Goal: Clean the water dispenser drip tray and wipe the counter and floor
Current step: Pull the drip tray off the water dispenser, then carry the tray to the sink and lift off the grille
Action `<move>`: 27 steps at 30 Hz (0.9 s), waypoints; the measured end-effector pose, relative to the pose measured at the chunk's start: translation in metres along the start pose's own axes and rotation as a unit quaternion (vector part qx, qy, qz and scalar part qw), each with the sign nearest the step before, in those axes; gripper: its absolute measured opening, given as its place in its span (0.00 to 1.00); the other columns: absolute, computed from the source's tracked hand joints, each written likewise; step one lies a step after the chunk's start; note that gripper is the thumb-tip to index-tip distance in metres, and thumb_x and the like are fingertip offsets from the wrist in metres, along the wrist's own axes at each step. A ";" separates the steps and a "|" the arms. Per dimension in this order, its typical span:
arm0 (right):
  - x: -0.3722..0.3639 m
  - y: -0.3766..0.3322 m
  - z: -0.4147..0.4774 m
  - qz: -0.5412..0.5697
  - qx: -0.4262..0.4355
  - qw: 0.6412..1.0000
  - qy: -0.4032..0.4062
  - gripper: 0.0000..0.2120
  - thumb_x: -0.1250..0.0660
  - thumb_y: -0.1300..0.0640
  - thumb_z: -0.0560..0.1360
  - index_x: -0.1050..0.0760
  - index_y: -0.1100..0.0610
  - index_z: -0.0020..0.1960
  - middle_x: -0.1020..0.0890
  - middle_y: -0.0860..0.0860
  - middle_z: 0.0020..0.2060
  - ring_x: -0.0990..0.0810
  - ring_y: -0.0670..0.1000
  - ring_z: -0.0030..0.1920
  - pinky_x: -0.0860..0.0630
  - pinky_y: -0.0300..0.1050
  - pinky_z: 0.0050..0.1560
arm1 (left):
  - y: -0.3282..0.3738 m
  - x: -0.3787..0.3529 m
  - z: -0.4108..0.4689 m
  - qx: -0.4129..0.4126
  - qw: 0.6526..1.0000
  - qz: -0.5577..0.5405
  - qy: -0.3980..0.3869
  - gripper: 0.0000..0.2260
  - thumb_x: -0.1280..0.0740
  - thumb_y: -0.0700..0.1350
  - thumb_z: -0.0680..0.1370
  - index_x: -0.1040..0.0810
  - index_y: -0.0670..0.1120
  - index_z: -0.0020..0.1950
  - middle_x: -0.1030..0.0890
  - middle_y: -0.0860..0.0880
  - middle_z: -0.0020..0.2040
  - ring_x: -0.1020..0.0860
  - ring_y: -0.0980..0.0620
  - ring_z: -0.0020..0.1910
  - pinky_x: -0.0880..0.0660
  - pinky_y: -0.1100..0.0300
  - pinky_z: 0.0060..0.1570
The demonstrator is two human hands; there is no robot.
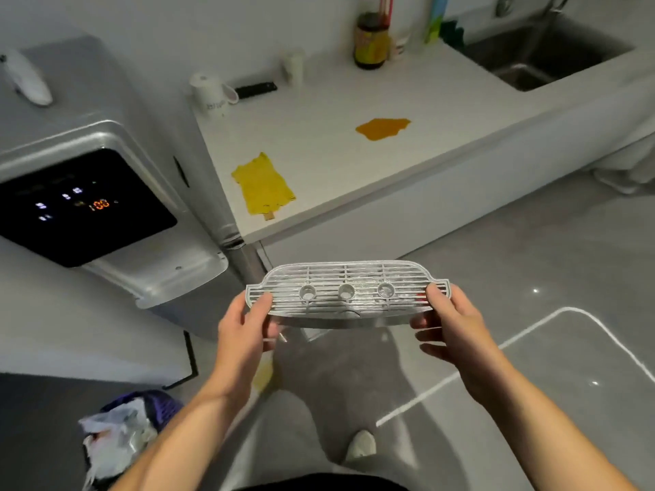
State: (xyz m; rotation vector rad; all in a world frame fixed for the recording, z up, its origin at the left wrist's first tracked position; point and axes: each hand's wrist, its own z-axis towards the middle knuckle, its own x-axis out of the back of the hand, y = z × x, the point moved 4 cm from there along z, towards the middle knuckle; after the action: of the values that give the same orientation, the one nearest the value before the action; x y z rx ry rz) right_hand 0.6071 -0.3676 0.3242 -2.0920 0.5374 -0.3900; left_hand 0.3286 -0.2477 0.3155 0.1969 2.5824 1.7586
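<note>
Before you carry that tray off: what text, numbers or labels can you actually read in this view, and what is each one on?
"100": orange digits on the water dispenser black control panel.
Panel icons: lit white, too blurred to read.
White mug on the counter: dark print, too blurred to read.
Dark bottle: yellow and red label, unreadable.
Drip tray, held by left hand and right hand: no text.

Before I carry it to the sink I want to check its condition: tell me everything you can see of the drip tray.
The drip tray is a long, silver-grey, plastic-looking piece with rounded ends, topped by a slotted grille with three round cups in a row. It is out of the dispenser, held roughly level in the air above the grey floor. The left hand grips its left end, the right hand its right end, thumbs on top.
</note>
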 end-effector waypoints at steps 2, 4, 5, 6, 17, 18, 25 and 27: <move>0.034 -0.006 0.009 0.002 -0.002 1.000 0.025 0.11 0.39 0.41 0.81 0.22 0.44 0.50 0.16 0.52 0.37 0.20 0.48 0.33 0.21 0.44 0.36 | 0.010 -0.039 0.007 0.000 1.000 -0.002 -0.024 0.06 0.34 0.49 0.83 0.20 0.49 0.55 0.24 0.49 0.35 0.29 0.55 0.29 0.29 0.66 0.28; 0.066 -0.011 0.023 0.006 -0.008 0.999 0.041 0.12 0.40 0.40 0.81 0.22 0.45 0.51 0.15 0.53 0.39 0.20 0.48 0.34 0.20 0.45 0.38 | 0.018 -0.077 0.020 0.000 0.999 0.004 -0.045 0.08 0.33 0.50 0.82 0.20 0.48 0.57 0.23 0.50 0.36 0.28 0.56 0.30 0.29 0.63 0.31; 0.081 -0.014 0.031 0.010 -0.011 0.999 0.050 0.13 0.40 0.40 0.81 0.22 0.45 0.51 0.15 0.53 0.39 0.20 0.48 0.34 0.20 0.45 0.38 | 0.021 -0.096 0.029 0.000 0.999 0.012 -0.050 0.09 0.32 0.51 0.82 0.20 0.48 0.58 0.22 0.50 0.36 0.26 0.56 0.30 0.28 0.60 0.33; 0.095 -0.016 0.041 0.015 -0.013 0.998 0.060 0.13 0.40 0.39 0.81 0.22 0.45 0.51 0.15 0.53 0.39 0.19 0.48 0.35 0.20 0.45 0.38 | 0.025 -0.116 0.040 -0.002 0.998 0.019 -0.058 0.09 0.32 0.51 0.82 0.20 0.49 0.58 0.20 0.50 0.37 0.25 0.55 0.31 0.28 0.59 0.35; 0.240 -0.084 0.174 0.078 -0.035 0.982 0.169 0.15 0.39 0.39 0.82 0.22 0.50 0.54 0.16 0.56 0.40 0.22 0.51 0.35 0.24 0.44 0.35 | 0.080 -0.356 0.165 -0.050 0.979 0.059 -0.187 0.06 0.35 0.51 0.83 0.19 0.53 0.56 0.16 0.43 0.43 0.24 0.54 0.34 0.26 0.66 0.31; 0.254 -0.094 0.188 0.086 -0.032 0.981 0.172 0.15 0.39 0.40 0.82 0.21 0.50 0.54 0.17 0.56 0.40 0.23 0.50 0.34 0.26 0.42 0.33 | 0.086 -0.378 0.175 -0.045 0.979 0.056 -0.192 0.07 0.35 0.51 0.83 0.20 0.53 0.57 0.16 0.42 0.43 0.24 0.54 0.33 0.26 0.66 0.29; 0.360 -0.160 0.286 0.092 -0.013 0.977 0.194 0.13 0.38 0.40 0.82 0.20 0.46 0.51 0.16 0.57 0.40 0.21 0.51 0.34 0.22 0.46 0.36 | 0.124 -0.523 0.237 -0.032 0.980 0.055 -0.191 0.11 0.33 0.53 0.82 0.20 0.52 0.62 0.18 0.43 0.40 0.23 0.49 0.37 0.26 0.56 0.35; 0.392 -0.174 0.320 0.083 -0.008 0.977 0.198 0.13 0.39 0.40 0.82 0.21 0.46 0.52 0.15 0.57 0.40 0.19 0.50 0.34 0.21 0.45 0.37 | 0.130 -0.563 0.253 -0.040 0.979 0.057 -0.189 0.11 0.33 0.53 0.82 0.21 0.51 0.63 0.19 0.45 0.40 0.24 0.49 0.38 0.27 0.55 0.38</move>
State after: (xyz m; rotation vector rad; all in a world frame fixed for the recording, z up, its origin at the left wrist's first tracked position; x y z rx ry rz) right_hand 1.1308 -0.2590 0.3269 -1.9725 0.9435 -0.7127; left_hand 0.9203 -0.0281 0.3081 0.6240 2.2659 1.6603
